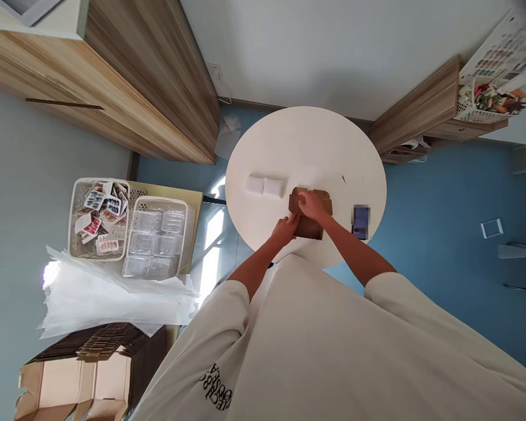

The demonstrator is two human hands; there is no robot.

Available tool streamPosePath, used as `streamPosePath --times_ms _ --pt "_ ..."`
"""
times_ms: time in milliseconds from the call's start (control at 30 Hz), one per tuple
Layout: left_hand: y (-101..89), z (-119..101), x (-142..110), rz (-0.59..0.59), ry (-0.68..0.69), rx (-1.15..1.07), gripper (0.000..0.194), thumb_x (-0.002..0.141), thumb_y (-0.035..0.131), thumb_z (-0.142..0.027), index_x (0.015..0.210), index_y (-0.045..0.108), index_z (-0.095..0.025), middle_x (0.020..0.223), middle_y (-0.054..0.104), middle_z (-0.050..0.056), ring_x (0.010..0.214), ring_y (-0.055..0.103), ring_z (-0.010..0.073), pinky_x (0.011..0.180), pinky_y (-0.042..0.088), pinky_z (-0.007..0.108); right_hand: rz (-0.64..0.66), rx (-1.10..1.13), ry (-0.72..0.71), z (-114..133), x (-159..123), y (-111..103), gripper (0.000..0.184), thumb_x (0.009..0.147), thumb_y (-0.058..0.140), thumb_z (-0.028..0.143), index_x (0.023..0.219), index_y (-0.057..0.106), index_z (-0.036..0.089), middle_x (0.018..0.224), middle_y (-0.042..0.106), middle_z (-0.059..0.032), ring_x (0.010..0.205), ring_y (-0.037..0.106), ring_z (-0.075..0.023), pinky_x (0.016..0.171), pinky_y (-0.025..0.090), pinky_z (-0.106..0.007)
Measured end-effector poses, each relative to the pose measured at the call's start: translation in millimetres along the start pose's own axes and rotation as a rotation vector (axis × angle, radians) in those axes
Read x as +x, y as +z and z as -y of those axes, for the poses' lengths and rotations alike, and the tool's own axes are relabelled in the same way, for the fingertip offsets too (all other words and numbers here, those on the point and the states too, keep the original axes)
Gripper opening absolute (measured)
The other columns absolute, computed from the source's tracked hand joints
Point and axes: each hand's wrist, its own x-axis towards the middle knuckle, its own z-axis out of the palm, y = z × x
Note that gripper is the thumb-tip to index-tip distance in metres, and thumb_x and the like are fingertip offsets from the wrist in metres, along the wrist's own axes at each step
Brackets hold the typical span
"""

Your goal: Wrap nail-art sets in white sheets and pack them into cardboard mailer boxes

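A small brown cardboard box (309, 228) lies on the round white table (307, 140), close to my body, with flaps folded out at its far side. My left hand (286, 229) grips the box's near left side, a ring on one finger. Reaching over the far part of the box, my right hand (312, 206) has bent fingers closed on a flap; its fingertips are partly hidden. Left of the box, two white wrapped packets (264, 186) lie side by side, apart from both hands.
A phone (361, 222) lies at the table's right. To the left stand a basket of nail sets (72, 234), a basket with clear plastic boxes (184, 234), white sheets (114, 298) and stacked flattened cartons (109, 374). Wooden cabinets (158, 76) flank the table.
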Motion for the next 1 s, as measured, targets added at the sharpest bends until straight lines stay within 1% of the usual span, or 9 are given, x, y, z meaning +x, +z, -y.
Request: streamPosePath --times_ms 133,233,333,433,533,667,800,867,1000 --pt "-5.6 0 -1 -0.009 0.008 -0.008 0.102 0.082 0.088 -0.029 0.167 0.031 -0.024 0.163 0.045 0.018 0.122 0.063 0.034 0.103 0.051 0.045 0.036 -0.207 -0.07 -39 -85 15 0.068 0.094 0.064 0.046 0.156 0.051 0.021 0.16 0.051 -0.0173 0.148 0.044 -0.0393 0.12 0.037 -0.058" --pt "-8.2 -3 -2 -0.012 0.019 0.0 0.101 0.081 0.089 -0.029 0.166 0.033 -0.023 0.163 0.045 0.019 0.124 0.063 0.0352 0.103 0.05 0.045 0.06 -0.362 -0.122 -60 -119 24 0.089 0.091 0.068 0.046 0.169 0.031 0.022 0.173 0.033 -0.0176 0.159 0.029 -0.0407 0.126 0.027 -0.06" --pt "-10.7 -6 -4 0.0 0.022 0.005 0.096 0.082 0.087 -0.03 0.163 0.037 -0.022 0.163 0.045 0.02 0.123 0.063 0.0357 0.103 0.049 0.046 0.069 -0.392 -0.125 -68 -122 26 0.094 0.094 0.066 0.044 0.172 0.021 0.02 0.174 0.03 -0.0184 0.16 0.027 -0.0408 0.124 0.033 -0.057" --pt "-22.4 2 -6 -0.004 0.038 -0.028 0.072 0.094 0.073 -0.035 0.158 0.044 -0.021 0.162 0.046 0.019 0.126 0.062 0.0353 0.106 0.047 0.046 0.079 -0.36 -0.121 -68 -115 27 0.096 0.095 0.066 0.046 0.173 0.016 0.019 0.172 0.033 -0.0203 0.158 0.029 -0.0424 0.12 0.041 -0.057" --pt "-52.1 29 2 -0.055 -0.032 -0.027 0.047 0.105 0.046 -0.025 0.151 0.053 -0.021 0.157 0.053 0.017 0.136 0.055 0.0348 0.115 0.04 0.049 0.076 -0.335 -0.12 -69 -112 30 0.099 0.095 0.066 0.046 0.173 0.012 0.02 0.171 0.034 -0.0213 0.158 0.029 -0.0434 0.119 0.043 -0.058" --pt "-103.8 80 42 -0.132 -0.268 0.045 0.054 0.1 0.046 -0.021 0.154 0.049 -0.02 0.162 0.047 0.019 0.15 0.04 0.0396 0.12 0.03 0.057 0.078 -0.327 -0.131 -72 -113 34 0.101 0.094 0.07 0.042 0.173 0.011 0.02 0.172 0.031 -0.0208 0.159 0.028 -0.0425 0.121 0.043 -0.057" --pt "-131.3 108 90 0.052 -0.27 0.105 0.061 0.097 0.055 -0.025 0.158 0.043 -0.022 0.163 0.047 0.02 0.154 0.035 0.0413 0.121 0.027 0.061 0.08 -0.318 -0.131 -73 -113 36 0.101 0.093 0.071 0.039 0.173 0.011 0.02 0.172 0.03 -0.0208 0.159 0.028 -0.0427 0.12 0.043 -0.058" --pt "-134.6 111 106 0.166 -0.289 0.144 0.063 0.094 0.061 -0.029 0.155 0.045 -0.022 0.16 0.049 0.021 0.152 0.036 0.0438 0.119 0.028 0.063 0.084 -0.302 -0.13 -73 -112 36 0.102 0.094 0.071 0.039 0.173 0.01 0.021 0.173 0.029 -0.0207 0.16 0.027 -0.0425 0.12 0.044 -0.058" --pt "-136.3 107 124 0.272 -0.331 0.211 0.064 0.089 0.072 -0.038 0.146 0.052 -0.018 0.154 0.049 0.025 0.148 0.039 0.0466 0.116 0.029 0.062 0.09 -0.287 -0.129 -70 -112 33 0.102 0.094 0.072 0.038 0.173 0.01 0.02 0.173 0.028 -0.0217 0.159 0.027 -0.0422 0.119 0.045 -0.059"
